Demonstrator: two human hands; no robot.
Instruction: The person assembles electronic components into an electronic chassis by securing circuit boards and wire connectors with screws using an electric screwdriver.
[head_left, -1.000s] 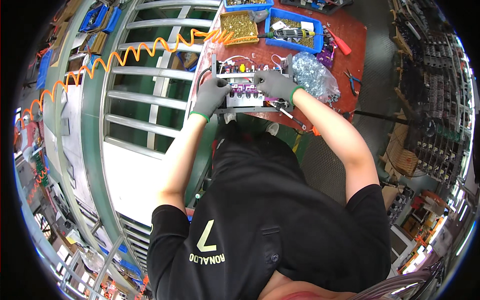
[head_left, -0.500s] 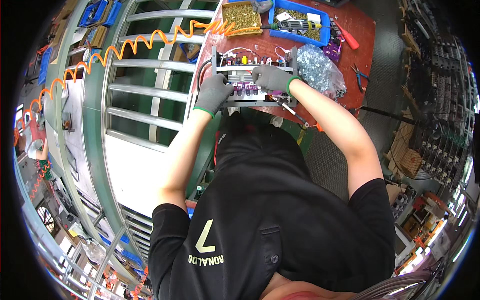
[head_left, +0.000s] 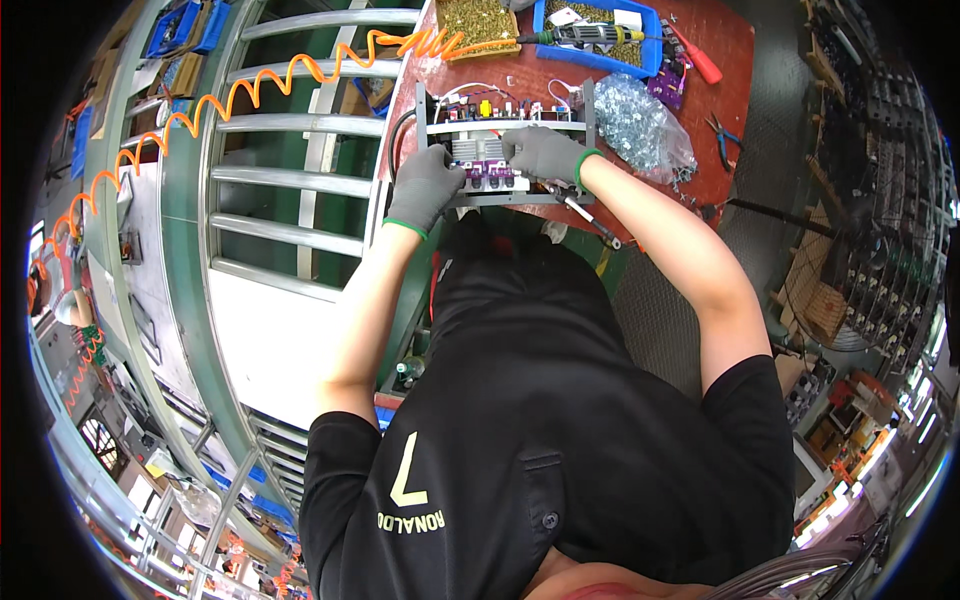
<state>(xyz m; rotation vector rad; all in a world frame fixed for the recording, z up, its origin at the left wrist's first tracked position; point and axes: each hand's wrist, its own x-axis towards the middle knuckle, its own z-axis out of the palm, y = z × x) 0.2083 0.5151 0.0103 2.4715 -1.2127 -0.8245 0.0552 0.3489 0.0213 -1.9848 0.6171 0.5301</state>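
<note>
A grey metal chassis [head_left: 588, 110] with electronics inside sits at the near edge of the red table. In it are a purple circuit board [head_left: 490, 178], a silver finned heatsink [head_left: 478, 150] and a row of small parts with wires. My left hand [head_left: 424, 188], in a grey glove with a green cuff, is closed at the chassis's left side, fingertips beside the purple board. My right hand [head_left: 545, 158], gloved alike, reaches in from the right, fingers bent and closed by the heatsink. What either hand's fingertips hold is hidden. A cable with a metal end [head_left: 590, 220] sticks out below my right wrist.
Behind the chassis stand a yellow tray [head_left: 478, 28] and a blue bin [head_left: 652, 55] of small brass-coloured parts, a power screwdriver [head_left: 585, 36] across the bin. To the right lie a bag of screws [head_left: 640, 125], a red-handled tool [head_left: 700, 60] and pliers [head_left: 722, 142]. An orange coiled hose [head_left: 250, 92] crosses a roller conveyor [head_left: 300, 180].
The view has shifted slightly, so the table and bins appear a little higher. Both hands stay at nearly the same places on the chassis, with only slight finger movement.
</note>
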